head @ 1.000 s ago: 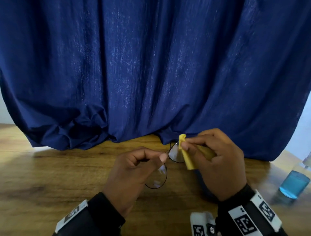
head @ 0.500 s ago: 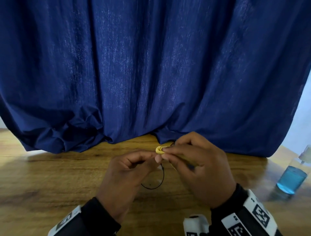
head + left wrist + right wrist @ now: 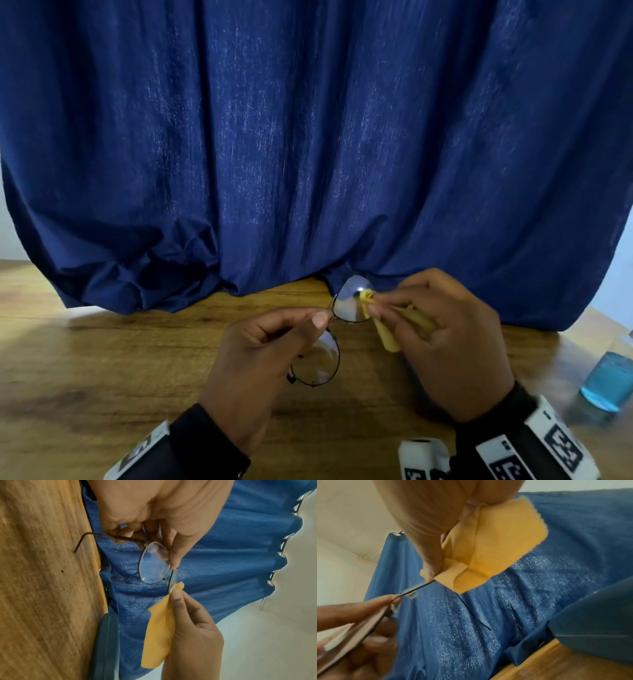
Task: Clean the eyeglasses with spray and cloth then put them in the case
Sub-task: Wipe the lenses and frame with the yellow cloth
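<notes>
head view: the bridge of the eyeglasses (image 3: 334,337) is pinched between the thumb and forefinger of the left hand (image 3: 260,370), with the other fingers curled in below. the glasses are held above the wooden table (image 3: 102,370), one lens near the left palm and the other raised toward the curtain. that farther lens is clamped between the thumb and fingers of the right hand (image 3: 442,346) through a folded yellow cloth (image 3: 387,337), a small bunch of which is seen against the glass. in the left wrist view the cloth (image 3: 158,635) is seen hanging down from the right fingertips (image 3: 176,595), its lower edge zigzag-cut, and one temple arm of the glasses (image 3: 154,562) is folded out toward the table edge. in the right wrist view the lens rim is seen edge-on, gripped inside the cloth (image 3: 489,545).

a dark teal case (image 3: 107,646) is lying on the table just beside the curtain (image 3: 308,137), near the right hand. a clear bottle of blue liquid (image 3: 606,380) is standing at the right edge of the table, well apart from both hands.
</notes>
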`<state>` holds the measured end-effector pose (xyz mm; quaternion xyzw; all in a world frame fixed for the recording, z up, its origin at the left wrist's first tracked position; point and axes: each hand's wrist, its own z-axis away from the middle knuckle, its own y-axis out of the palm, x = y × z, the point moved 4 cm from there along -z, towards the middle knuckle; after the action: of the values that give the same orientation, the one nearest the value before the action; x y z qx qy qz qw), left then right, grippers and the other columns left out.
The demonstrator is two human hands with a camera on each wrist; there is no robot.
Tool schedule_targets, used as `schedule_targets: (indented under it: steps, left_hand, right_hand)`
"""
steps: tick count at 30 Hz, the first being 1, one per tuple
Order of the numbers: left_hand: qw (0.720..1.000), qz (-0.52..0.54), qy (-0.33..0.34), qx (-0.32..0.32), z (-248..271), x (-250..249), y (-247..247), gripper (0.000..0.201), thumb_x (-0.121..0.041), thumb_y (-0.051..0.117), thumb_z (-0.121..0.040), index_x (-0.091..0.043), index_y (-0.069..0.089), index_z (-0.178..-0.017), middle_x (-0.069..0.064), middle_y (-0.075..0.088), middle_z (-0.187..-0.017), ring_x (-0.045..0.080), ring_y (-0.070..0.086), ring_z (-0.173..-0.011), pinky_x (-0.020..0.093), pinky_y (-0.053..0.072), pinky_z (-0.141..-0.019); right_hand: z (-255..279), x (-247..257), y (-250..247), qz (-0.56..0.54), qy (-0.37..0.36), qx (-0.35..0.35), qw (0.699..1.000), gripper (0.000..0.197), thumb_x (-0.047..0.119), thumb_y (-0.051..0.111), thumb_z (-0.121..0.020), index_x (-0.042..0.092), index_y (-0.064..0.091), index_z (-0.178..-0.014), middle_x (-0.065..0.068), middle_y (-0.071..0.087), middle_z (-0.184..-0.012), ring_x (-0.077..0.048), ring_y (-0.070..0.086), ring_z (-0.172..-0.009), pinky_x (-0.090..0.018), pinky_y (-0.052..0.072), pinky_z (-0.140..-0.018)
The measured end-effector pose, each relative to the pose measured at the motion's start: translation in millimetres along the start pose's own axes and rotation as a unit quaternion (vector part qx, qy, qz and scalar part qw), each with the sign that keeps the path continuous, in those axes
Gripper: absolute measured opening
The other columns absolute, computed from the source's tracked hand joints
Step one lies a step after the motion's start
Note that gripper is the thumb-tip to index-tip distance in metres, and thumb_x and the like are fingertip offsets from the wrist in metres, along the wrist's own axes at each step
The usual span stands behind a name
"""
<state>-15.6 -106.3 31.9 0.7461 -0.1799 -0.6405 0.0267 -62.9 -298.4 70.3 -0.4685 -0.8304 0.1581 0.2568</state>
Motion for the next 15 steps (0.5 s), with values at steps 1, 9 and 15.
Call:
schedule_targets:
  steps: [1, 9, 15]
  left_hand:
    - [1.0, -0.002, 0.004, -0.001, 0, 0, -1, 0.017, -0.019, 0.076, -0.078, -0.011, 0.084, -0.09, -0.001, 0.081, -0.083, -0.006, 0.066, -0.062, 0.008, 0.049, -0.057]
    - [0.999, -0.041, 0.029, -0.009, 2, -3, 1, 0.012, -0.021, 0.075, -0.081, -0.017, 0.083, -0.088, -0.004, 0.082, -0.091, 0.001, 0.075, -0.083, 0.008, 0.053, -0.067]
    - [0.997, -0.075, 0.028, -0.01, -1, 0, -3, 0.016, -0.024, 0.074, -0.082, -0.017, 0.082, -0.093, -0.003, 0.082, -0.096, 0.008, 0.075, -0.095, 0.018, 0.056, -0.078]
  right_hand:
    - [-1, -1, -2, 0.0, 0.01, -0.014, 1.0, 0.018, 0.042, 0.07, -0.088, 0.027, 0.079, -0.092, 0.015, 0.063, -0.087, -0.001, 0.059, -0.077, -0.015, 0.048, -0.067]
    - [1, 3, 1, -0.009, -0.001, 0.009, 1.0, 0.016, 0.042, 0.068, -0.089, 0.03, 0.078, -0.096, 0.016, 0.063, -0.09, 0.0, 0.059, -0.078, -0.015, 0.049, -0.068]
    - [3, 6, 11, -0.046, -0.008, 0.044, 0.998, 0.011, 0.036, 0.073, -0.085, 0.032, 0.078, -0.094, 0.02, 0.062, -0.09, 0.001, 0.061, -0.081, -0.009, 0.048, -0.069]
